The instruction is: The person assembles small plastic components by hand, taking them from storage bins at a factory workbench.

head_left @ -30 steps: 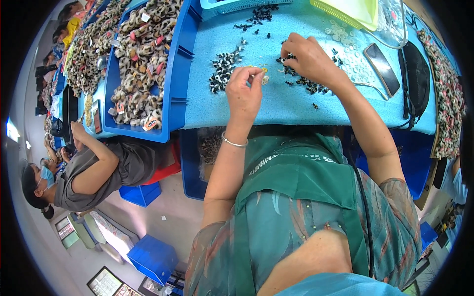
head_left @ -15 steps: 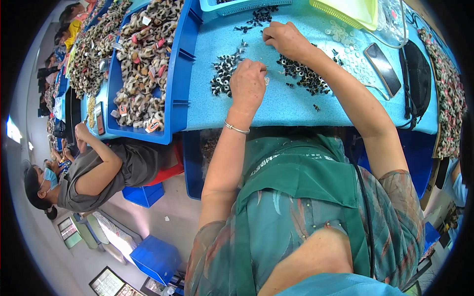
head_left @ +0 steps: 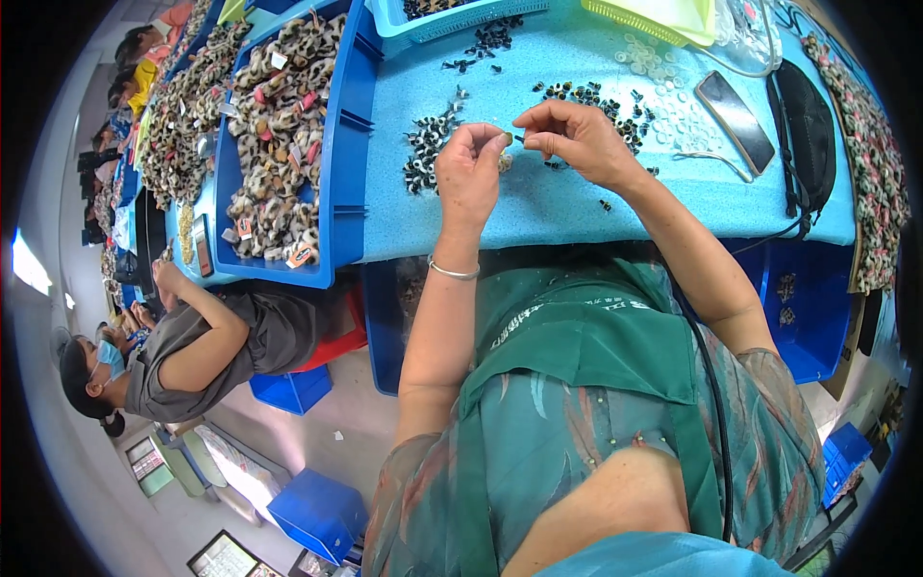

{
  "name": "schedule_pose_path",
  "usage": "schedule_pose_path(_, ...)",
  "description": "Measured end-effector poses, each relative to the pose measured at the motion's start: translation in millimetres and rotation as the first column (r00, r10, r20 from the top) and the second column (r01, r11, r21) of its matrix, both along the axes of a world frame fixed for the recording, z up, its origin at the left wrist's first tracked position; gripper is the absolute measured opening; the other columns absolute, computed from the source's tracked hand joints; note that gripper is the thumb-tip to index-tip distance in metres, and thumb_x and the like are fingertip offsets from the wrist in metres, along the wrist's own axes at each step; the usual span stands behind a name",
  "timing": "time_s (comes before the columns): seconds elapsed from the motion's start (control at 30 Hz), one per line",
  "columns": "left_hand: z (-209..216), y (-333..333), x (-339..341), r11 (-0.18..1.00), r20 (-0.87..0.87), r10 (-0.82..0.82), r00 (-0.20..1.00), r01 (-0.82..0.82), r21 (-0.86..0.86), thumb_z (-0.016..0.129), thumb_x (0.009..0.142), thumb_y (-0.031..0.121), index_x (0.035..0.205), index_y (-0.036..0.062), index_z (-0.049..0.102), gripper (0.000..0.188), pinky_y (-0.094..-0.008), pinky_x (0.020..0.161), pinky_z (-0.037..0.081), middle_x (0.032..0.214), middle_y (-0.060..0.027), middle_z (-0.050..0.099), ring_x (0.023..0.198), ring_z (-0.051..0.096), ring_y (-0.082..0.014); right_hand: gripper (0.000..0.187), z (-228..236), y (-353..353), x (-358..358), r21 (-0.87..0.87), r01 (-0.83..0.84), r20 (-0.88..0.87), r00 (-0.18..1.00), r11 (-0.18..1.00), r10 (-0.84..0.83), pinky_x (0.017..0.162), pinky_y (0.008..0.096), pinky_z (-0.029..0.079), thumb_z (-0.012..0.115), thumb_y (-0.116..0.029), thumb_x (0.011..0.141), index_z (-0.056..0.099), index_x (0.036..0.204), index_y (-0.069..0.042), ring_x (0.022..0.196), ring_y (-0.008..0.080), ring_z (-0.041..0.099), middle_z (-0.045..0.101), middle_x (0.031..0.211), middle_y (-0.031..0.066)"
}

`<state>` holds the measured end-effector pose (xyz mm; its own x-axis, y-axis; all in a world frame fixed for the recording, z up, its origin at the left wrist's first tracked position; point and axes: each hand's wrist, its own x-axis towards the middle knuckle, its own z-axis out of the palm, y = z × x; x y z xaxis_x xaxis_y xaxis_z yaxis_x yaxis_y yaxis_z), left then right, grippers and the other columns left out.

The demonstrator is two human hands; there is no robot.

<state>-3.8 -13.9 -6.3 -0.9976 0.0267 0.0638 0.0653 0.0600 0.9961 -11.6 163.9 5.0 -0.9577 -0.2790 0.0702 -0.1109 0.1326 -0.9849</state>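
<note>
My left hand (head_left: 468,175) is raised over the table, its thumb and forefinger pinched on a small round yellowish-brown piece (head_left: 507,139). Facing it, my right hand (head_left: 584,144) pinches a tiny dark stem-like part (head_left: 519,139), whose tip almost meets that piece; whether they touch I cannot tell. Beside my left hand lies a pile of black-and-white stemmed plastic pieces (head_left: 420,163), like toy eyes. Under and beyond my right hand spreads a pile of dark stemmed pieces (head_left: 630,130), some with a brownish face. Pale pieces show partly behind my left fingertips.
Clear plastic discs (head_left: 673,120) lie to the right, by a phone (head_left: 735,120) and a black face mask (head_left: 812,144). A blue crate (head_left: 348,144) of spotted plush pieces stands left. Baskets, blue (head_left: 452,24) and yellow (head_left: 663,29), sit at the back. A co-worker (head_left: 231,327) sits at left.
My right hand has come back from the far pile to my left hand, now with a tiny dark part in its fingers. My left hand has turned, its fingertips facing the right. The view has shifted slightly.
</note>
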Motion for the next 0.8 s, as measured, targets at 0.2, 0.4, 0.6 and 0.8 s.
schedule_pose_path(0.2, 4, 2, 6, 0.986, 0.040, -0.015, 0.999, 0.009, 0.164, 0.064, 0.087, 0.002, 0.092, -0.0006, 0.063, 0.006, -0.0185, 0.062, 0.045, 0.083, -0.0016, 0.064, 0.072, 0.056, -0.0048, 0.017, -1, -2, 1, 0.017, -0.023, -0.031, 0.999, 1.000, 0.024, 0.063, 0.0233, 0.049, 0.064, -0.015, 0.088, 0.068, 0.102, -0.005, 0.069, 0.0067, 0.058, 0.066, 0.081, 0.0011)
schedule_pose_path(0.4, 4, 9, 12, 0.989, 0.006, 0.056, 0.998, -0.056, 0.137, 0.066, 0.086, 0.001, 0.094, -0.0011, 0.063, 0.008, -0.0169, 0.061, 0.043, 0.084, -0.0017, 0.064, 0.071, 0.055, -0.0042, 0.015, 4, -6, 5, 0.114, 0.034, -0.056, 0.998, 0.993, -0.027, 0.063, 0.0242, 0.049, 0.065, -0.015, 0.088, 0.068, 0.098, -0.005, 0.069, 0.0091, 0.059, 0.064, 0.084, 0.0029)
schedule_pose_path(0.6, -4, 15, 16, 0.961, 0.039, 0.099, 0.994, -0.106, 0.257, 0.067, 0.085, 0.001, 0.092, -0.0013, 0.064, 0.008, -0.0174, 0.060, 0.045, 0.082, -0.0023, 0.065, 0.068, 0.055, -0.0038, 0.014, 3, -6, 5, 0.135, 0.049, -0.167, 0.986, 0.990, -0.026, 0.066, 0.0255, 0.050, 0.064, -0.013, 0.087, 0.067, 0.097, -0.004, 0.071, 0.0118, 0.060, 0.062, 0.086, 0.0045)
schedule_pose_path(0.8, -9, 14, 18, 0.938, 0.097, 0.062, 0.993, -0.091, 0.335, 0.069, 0.084, 0.001, 0.094, -0.0023, 0.064, 0.011, -0.0172, 0.062, 0.045, 0.085, -0.0030, 0.066, 0.070, 0.056, -0.0038, 0.011, 2, -4, 4, 0.057, 0.019, -0.117, 0.993, 0.998, -0.012, 0.066, 0.0248, 0.050, 0.062, -0.011, 0.088, 0.067, 0.096, -0.004, 0.071, 0.0113, 0.059, 0.061, 0.086, 0.0043)
